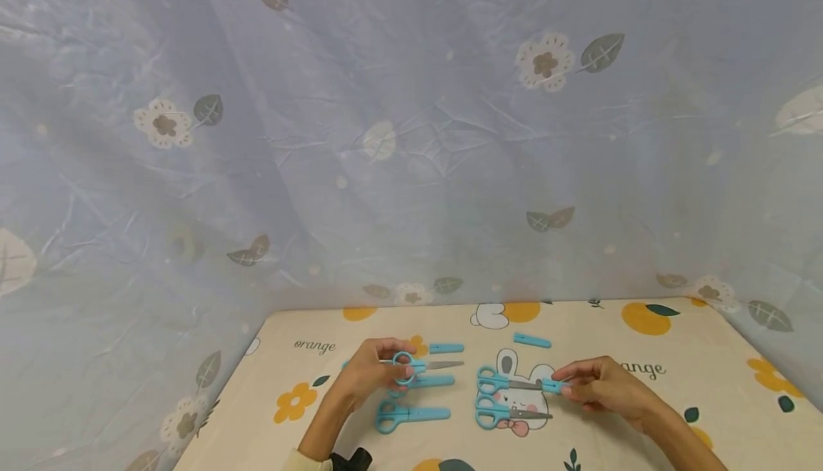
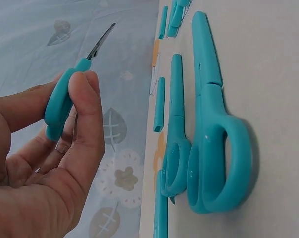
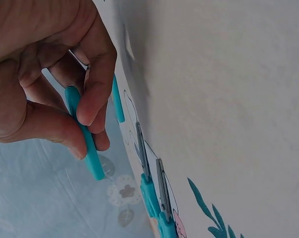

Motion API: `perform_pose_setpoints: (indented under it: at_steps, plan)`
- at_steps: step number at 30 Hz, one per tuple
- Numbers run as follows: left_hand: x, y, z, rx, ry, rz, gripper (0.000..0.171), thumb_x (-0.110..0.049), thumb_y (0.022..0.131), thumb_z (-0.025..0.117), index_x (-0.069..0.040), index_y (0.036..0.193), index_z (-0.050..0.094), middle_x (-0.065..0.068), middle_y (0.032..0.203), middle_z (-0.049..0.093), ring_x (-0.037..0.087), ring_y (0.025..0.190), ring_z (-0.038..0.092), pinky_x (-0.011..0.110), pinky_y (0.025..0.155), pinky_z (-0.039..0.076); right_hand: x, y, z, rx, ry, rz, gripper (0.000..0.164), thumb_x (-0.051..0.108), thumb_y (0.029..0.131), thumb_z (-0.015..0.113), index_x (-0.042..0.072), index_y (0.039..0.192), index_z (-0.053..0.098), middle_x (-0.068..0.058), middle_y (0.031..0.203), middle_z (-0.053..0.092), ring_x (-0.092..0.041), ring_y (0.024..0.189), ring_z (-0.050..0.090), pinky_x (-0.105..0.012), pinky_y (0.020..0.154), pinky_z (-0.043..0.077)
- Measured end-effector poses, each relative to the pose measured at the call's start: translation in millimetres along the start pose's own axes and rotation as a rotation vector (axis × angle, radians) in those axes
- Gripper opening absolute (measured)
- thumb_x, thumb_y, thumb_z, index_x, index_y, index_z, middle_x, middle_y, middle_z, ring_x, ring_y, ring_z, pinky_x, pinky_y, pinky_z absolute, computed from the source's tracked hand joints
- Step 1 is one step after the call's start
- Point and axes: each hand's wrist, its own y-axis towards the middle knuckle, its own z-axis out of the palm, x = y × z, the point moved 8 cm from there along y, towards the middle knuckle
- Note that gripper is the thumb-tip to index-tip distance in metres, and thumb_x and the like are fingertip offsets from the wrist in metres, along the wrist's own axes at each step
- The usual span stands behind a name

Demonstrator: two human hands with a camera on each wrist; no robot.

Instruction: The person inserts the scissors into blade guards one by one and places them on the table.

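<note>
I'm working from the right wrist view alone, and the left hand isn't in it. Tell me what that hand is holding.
Observer: The left hand pinches light-blue scissors by the handles, blades bare.

Operator: Now describe what lies on the cloth on that side.

Observer: A sheathed pair of scissors lies nearer the person than another sheathed pair.

Operator: Report any loose blade cover there too.

Observer: One loose blade cover lies on the printed tablecloth, farther from the person than both of those sheathed pairs.
</note>
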Motion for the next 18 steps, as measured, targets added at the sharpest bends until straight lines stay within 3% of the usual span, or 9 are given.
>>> perform_pose_setpoints:
  at_steps: [9,18]
  plan:
    - [1.2,1.5,6.3,0.018,0.012,0.01,0.043,-0.003,0.094,0.08,0.011,0.132,0.066,0.006,0.101,0.067,0.014,0.081,0.07,0.041,0.08,0.07,0.1,1.5,3.7,-0.016,-0.023,0.002,0.041,0.021,0.097,0.082,-0.004,0.128,0.073,0.002,0.098,0.073,-0.008,0.071,0.057,-0.021,0.063,0.055]
    - [1.9,1.8,8.6,0.014,0.005,0.003,0.032,-0.003,0.093,0.081,0.002,0.124,0.073,0.005,0.1,0.066,0.014,0.08,0.071,0.043,0.08,0.07,-1.2,2.7,6.7,-0.016,-0.036,-0.001,0.042,0.021,0.096,0.083,-0.005,0.128,0.073,0.001,0.101,0.074,-0.01,0.072,0.057,-0.022,0.063,0.056]
